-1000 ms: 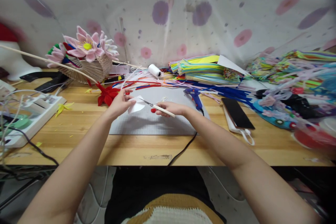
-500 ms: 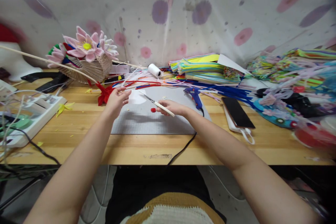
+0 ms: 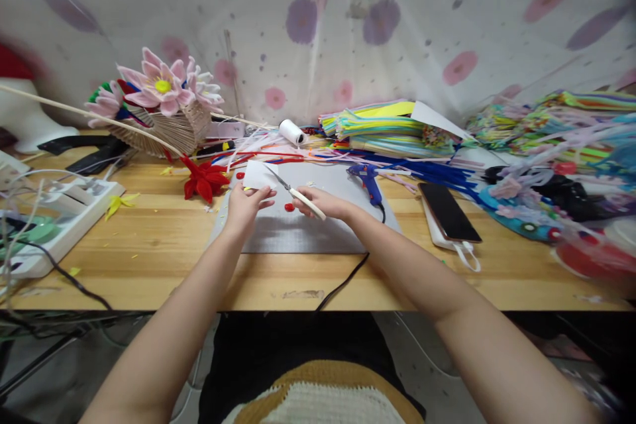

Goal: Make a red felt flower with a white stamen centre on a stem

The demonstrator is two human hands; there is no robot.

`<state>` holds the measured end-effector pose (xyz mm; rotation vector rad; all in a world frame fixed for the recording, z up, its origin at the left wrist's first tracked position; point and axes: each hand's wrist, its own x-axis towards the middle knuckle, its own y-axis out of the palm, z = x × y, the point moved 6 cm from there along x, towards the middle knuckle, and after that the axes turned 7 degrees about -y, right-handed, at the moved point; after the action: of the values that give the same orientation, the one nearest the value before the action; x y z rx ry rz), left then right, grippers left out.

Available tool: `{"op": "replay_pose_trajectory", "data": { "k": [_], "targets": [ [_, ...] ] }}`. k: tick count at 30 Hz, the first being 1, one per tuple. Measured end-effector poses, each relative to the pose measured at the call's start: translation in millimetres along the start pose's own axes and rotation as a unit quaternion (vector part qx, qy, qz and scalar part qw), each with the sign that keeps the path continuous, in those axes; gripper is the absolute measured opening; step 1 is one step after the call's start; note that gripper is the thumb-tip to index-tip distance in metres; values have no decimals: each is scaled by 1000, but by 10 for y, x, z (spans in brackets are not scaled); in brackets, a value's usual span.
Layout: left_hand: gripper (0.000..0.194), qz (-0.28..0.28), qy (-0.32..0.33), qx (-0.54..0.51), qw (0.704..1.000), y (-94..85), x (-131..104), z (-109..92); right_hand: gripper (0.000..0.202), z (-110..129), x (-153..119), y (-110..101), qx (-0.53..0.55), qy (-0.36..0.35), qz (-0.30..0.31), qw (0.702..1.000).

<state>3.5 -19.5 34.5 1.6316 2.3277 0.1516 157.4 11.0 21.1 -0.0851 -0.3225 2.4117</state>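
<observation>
My right hand (image 3: pixel 318 202) grips a pair of scissors (image 3: pixel 309 203) with cream handles, blades pointing up and left. Their tips lie over a white piece of paper (image 3: pixel 261 174) on the grey mat. Close to that paper, my left hand (image 3: pixel 247 207) has its fingers bent toward the thumb, with a small yellow piece (image 3: pixel 247 189) showing at the fingertips; its kind is too small to tell. One small red piece (image 3: pixel 289 207) is by my right hand, another red piece (image 3: pixel 240 175) beyond my left. A red fuzzy flower (image 3: pixel 205 179) rests left of the mat.
A blue glue gun (image 3: pixel 368 182) lies at the mat's right (image 3: pixel 328 238). Farther right is a phone (image 3: pixel 450 212) on a white power bank. Bundles of pipe cleaners (image 3: pixel 382 129) and a thread spool (image 3: pixel 292 132) line the back. A power strip (image 3: pixel 64 232) stands left.
My left hand has moved right and toward me, uncovering the red flower and a red piece. The white paper sits slightly higher in view. My right hand stays with the scissors.
</observation>
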Motion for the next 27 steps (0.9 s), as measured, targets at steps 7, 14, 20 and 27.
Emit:
{"op": "replay_pose_trajectory", "data": {
  "k": [7,14,20,27],
  "targets": [
    [39,2,1,61,998,-49,27,-53,37,-59,-12,-27,-18,11,3,1000],
    [47,9,5,100,995,-111,72,-127,38,-41,-52,-56,-28,10,28,999],
    [47,-5,21,90,996,-158,60,-156,39,-31,-64,-59,-37,15,43,998],
    [40,-31,16,10,999,-217,91,-94,36,-60,-72,-31,-21,16,57,998]
  ]
}}
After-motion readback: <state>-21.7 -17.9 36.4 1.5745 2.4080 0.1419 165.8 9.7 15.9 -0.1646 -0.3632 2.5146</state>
